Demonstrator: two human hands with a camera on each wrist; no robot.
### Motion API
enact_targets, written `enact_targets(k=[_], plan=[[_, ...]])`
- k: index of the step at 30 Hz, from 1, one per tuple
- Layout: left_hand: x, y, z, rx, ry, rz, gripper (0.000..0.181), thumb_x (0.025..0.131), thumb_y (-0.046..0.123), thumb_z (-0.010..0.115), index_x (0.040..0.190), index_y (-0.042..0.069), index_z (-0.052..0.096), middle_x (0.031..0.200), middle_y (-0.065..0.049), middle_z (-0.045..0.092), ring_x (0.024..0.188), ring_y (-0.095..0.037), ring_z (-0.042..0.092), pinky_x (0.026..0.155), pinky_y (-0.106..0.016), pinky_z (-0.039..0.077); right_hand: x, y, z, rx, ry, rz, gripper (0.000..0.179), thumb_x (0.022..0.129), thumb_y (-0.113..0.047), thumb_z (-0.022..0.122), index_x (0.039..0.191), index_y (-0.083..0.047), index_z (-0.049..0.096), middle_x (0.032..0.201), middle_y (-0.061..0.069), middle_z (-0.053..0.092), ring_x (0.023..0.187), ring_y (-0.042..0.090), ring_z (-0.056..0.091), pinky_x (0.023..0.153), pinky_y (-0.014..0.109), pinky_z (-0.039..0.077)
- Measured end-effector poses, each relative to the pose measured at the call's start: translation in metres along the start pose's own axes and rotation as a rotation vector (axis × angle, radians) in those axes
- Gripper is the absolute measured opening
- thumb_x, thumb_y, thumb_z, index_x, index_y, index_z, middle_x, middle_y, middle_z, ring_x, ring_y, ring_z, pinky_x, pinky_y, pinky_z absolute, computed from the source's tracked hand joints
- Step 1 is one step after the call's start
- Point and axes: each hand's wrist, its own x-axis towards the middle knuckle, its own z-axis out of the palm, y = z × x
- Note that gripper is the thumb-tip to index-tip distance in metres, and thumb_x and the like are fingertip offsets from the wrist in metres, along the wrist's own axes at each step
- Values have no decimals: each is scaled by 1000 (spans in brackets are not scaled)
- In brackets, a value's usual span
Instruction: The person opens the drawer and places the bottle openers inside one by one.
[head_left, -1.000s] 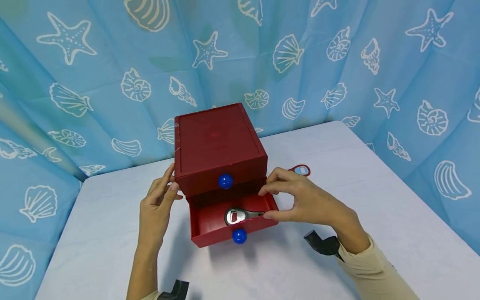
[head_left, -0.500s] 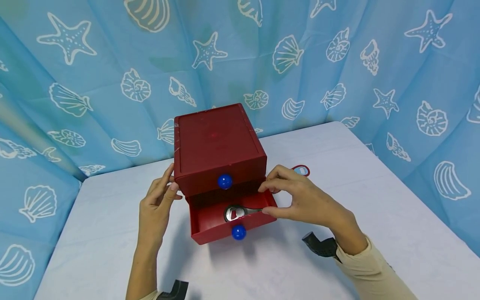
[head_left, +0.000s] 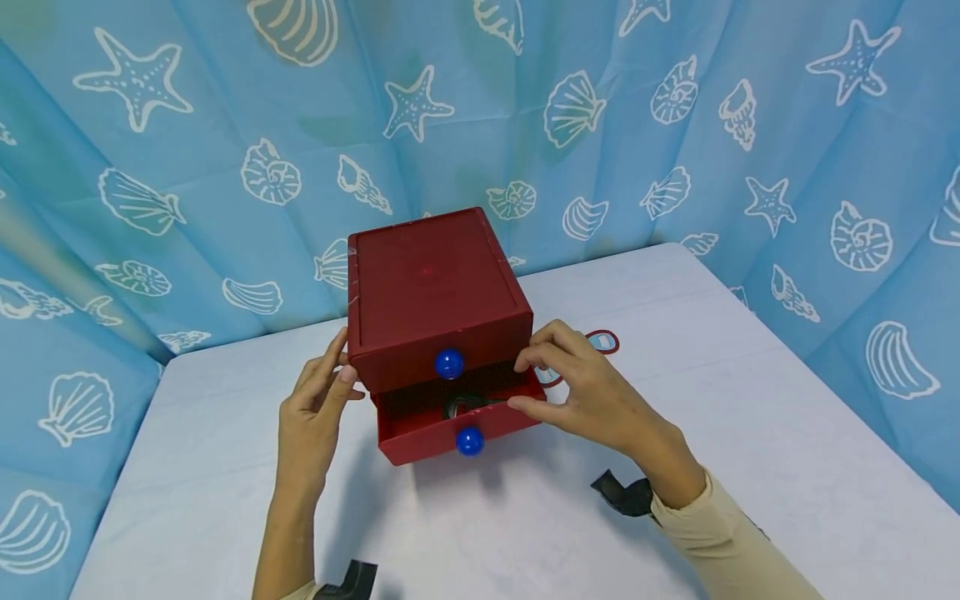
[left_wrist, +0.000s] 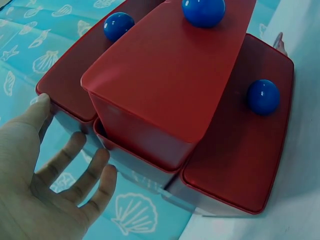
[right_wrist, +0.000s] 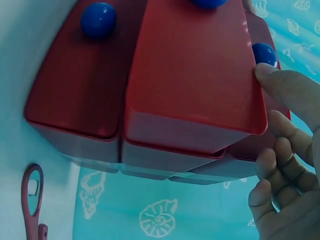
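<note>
A dark red drawer cabinet [head_left: 435, 283] stands on the table with its middle drawer [head_left: 457, 437] partly pulled out. Inside that drawer lies a bottle opener [head_left: 453, 406], mostly hidden by the drawer's front. My right hand [head_left: 581, 387] presses its thumb on the drawer front's upper edge, at the right end; its other fingers are bent beside the cabinet's right side. At the cabinet's left side, my left hand [head_left: 313, 417] steadies it, the thumb at a front corner of the top drawer [left_wrist: 75, 92] and the other fingers spread along the side. A bottom drawer [left_wrist: 235, 145] is visible in the wrist views.
A red-rimmed bottle opener [head_left: 602, 341] lies on the white table [head_left: 712, 350] right of the cabinet. Part of another red-rimmed piece [head_left: 549, 377] shows behind my right hand. A blue curtain [head_left: 465, 158] with shell prints hangs behind the table.
The middle drawer has slid inward, and the bottle opener in it is now mostly covered. My right hand has moved along with the drawer front; the left hand has stayed put.
</note>
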Motion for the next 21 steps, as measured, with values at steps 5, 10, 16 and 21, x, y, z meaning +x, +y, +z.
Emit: enact_targets(k=[5, 10, 16, 21], plan=[[1, 0, 0, -6, -4, -1, 47, 103, 25, 57, 147, 39, 48, 127, 6, 57, 99, -25, 63, 84, -23, 54, 0, 3, 5, -31, 48, -18, 36, 77, -17, 89, 103, -8, 67, 105, -1, 53, 99, 12, 50, 76, 18, 43], [0, 1, -1, -8, -2, -9, 47, 103, 27, 57, 147, 40, 49, 125, 7, 58, 99, -27, 63, 84, -23, 54, 2, 5, 11, -81, 102, -55, 37, 75, -16, 89, 102, -6, 67, 104, 4, 55, 99, 17, 52, 79, 19, 42], [0, 2, -1, 3, 2, -22, 46, 103, 28, 57, 147, 42, 49, 125, 8, 57, 97, -23, 63, 84, -22, 53, 4, 7, 18, -138, 167, -91, 35, 74, -16, 89, 101, -6, 69, 102, 6, 58, 96, 19, 55, 77, 25, 39], [0, 3, 0, 13, 4, -30, 46, 103, 29, 57, 146, 44, 48, 125, 8, 57, 98, -23, 63, 85, -23, 53, 4, 7, 22, -169, 210, -80, 34, 75, -17, 89, 100, -6, 69, 101, 7, 58, 93, 19, 57, 77, 31, 41]])
